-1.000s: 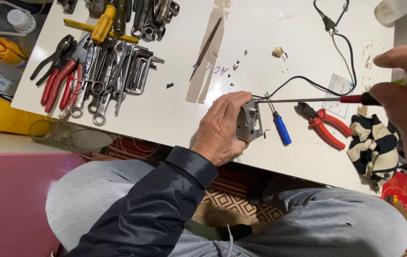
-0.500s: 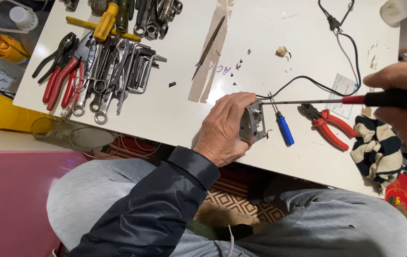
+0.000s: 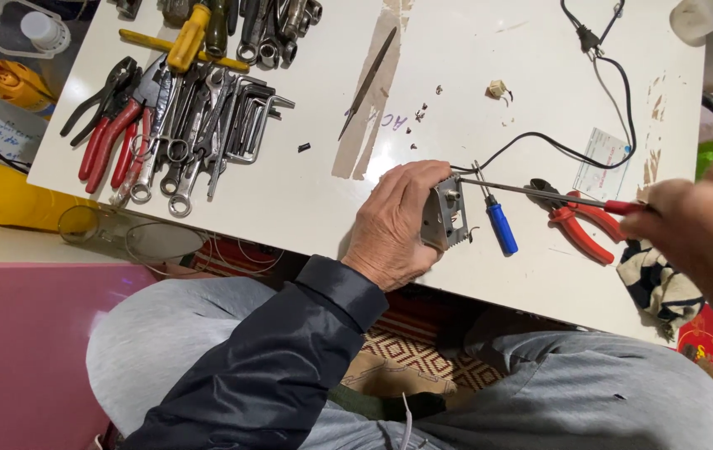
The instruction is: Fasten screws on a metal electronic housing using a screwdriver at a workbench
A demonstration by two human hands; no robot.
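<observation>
Your left hand (image 3: 394,225) clamps the metal box (image 3: 444,214) at the table's (image 3: 306,192) near edge. Your right hand (image 3: 702,237) grips the long screwdriver (image 3: 540,193), tip at the box's top. Fastener seems mid-turn; box not open. Blue driver (image 3: 502,229) lies idle just beside it.

On the bench (image 3: 306,192), wrenches (image 3: 198,125) lie far left, pliers (image 3: 577,221) right of the metal box (image 3: 444,214), a small screwdriver (image 3: 498,223) between them.

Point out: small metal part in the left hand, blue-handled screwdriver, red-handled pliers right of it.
small metal part (image 3: 444,214), head view, on its grey front face.
blue-handled screwdriver (image 3: 502,228), head view, on the blue handle.
red-handled pliers (image 3: 577,227), head view, on a red handle.
</observation>
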